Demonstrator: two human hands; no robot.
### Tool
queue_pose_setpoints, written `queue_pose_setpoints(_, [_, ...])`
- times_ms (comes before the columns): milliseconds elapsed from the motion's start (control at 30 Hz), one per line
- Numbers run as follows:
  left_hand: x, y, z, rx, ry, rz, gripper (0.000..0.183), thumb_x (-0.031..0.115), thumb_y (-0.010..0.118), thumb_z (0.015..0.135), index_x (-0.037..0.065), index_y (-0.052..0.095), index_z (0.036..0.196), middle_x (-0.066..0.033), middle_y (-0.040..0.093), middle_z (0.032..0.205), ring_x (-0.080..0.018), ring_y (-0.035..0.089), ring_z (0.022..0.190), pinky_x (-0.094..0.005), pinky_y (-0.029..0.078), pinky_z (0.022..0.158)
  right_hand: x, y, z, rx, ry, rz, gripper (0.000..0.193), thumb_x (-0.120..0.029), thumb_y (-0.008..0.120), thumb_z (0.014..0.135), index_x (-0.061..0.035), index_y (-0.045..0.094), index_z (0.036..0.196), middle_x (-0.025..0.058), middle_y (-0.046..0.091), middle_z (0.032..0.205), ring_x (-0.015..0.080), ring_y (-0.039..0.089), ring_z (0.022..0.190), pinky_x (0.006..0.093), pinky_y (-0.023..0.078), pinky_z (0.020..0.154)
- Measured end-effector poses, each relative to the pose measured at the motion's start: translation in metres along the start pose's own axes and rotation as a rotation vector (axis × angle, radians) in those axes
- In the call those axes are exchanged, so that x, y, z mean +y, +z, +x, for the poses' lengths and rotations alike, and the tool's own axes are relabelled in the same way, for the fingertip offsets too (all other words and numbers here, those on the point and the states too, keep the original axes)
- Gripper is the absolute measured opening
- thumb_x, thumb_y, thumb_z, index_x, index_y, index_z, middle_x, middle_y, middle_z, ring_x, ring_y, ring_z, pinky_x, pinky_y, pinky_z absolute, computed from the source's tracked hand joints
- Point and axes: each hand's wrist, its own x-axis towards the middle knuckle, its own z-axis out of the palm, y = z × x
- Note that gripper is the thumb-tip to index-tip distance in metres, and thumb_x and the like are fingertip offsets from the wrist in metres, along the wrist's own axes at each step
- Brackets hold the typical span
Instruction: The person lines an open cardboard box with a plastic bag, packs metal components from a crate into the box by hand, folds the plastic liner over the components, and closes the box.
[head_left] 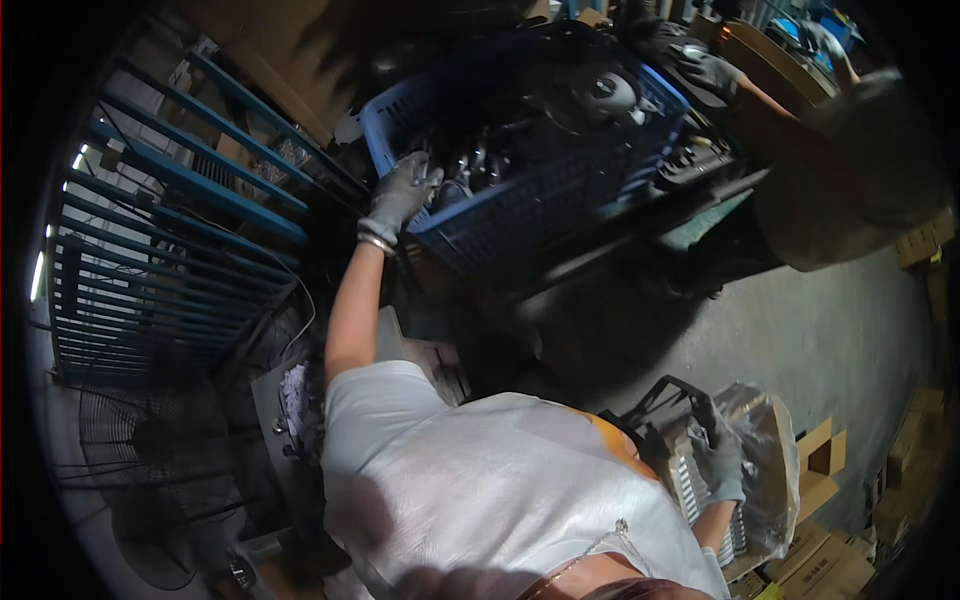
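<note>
My left hand [398, 195], in a grey glove, reaches out to the near left corner of a blue plastic crate [545, 212]. Its fingers are closed over the crate's rim. Dark and shiny metal-looking parts [480, 165] lie inside, beside a round pale piece [607, 92]; deep shadow hides most of the contents. Low on the right, my gloved right hand [720, 462] rests at a black frame-like piece [672, 388], with its fingers bent around part of it. A pale ribbed piece [688, 480] sits just beside that hand. The exact grip is partly hidden.
Another person's gloved hand [708, 72] is at the crate's far right. Blue metal railings [180, 250] and a caged fan [135, 440] stand to the left. A clear plastic bag [770, 460] and cardboard boxes [825, 565] lie lower right, on grey floor [800, 330].
</note>
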Motion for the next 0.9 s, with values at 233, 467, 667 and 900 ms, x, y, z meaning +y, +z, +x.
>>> queue_pose_setpoints(233, [-0.052,0.015,0.117,-0.522,0.437,0.558,0.083,0.035,0.079,0.067,0.008,0.043,0.136,-0.0139,0.049,0.134,-0.0296,0.042,0.128,-0.0375,0.035,0.107,-0.161,0.068,0.128,-0.166,-0.15,-0.26,0.058,-0.021,0.068,0.078,-0.0057,0.05,0.13,0.0179,0.062,0.115,0.0352,0.059,0.103,0.0401,0.047,0.09])
queue_pose_setpoints(467, [-0.078,0.11,0.167,-0.913,0.432,0.546,0.065,0.024,0.082,0.059,0.006,0.058,0.116,-0.0187,0.064,0.112,-0.0343,0.059,0.109,-0.0415,0.047,0.091,-0.208,0.115,0.172,-0.29,-0.295,-0.318,0.059,-0.03,0.065,0.08,-0.0044,0.049,0.131,0.0186,0.059,0.121,0.0349,0.056,0.11,0.0399,0.044,0.096])
queue_pose_setpoints(667, [-0.066,0.08,0.161,-0.735,0.686,0.676,0.037,0.017,0.068,0.073,0.013,0.065,0.11,-0.0118,0.067,0.1,-0.0309,0.064,0.096,-0.0394,0.049,0.087,-0.212,0.13,0.187,-0.339,-0.326,-0.386,0.061,-0.031,0.065,0.082,-0.0079,0.046,0.135,0.0193,0.058,0.123,0.0351,0.055,0.112,0.0392,0.045,0.096])
queue_pose_setpoints(900, [-0.085,0.01,0.189,-0.358,0.425,-0.564,0.032,0.01,0.066,0.077,0.008,0.063,0.109,-0.0034,0.06,0.096,-0.0172,0.059,0.091,-0.0302,0.05,0.082,-0.207,0.092,0.22,-0.343,-0.215,-0.25,0.061,-0.034,0.068,0.081,-0.0077,0.05,0.132,0.0193,0.064,0.111,0.0271,0.063,0.104,0.0364,0.05,0.087])
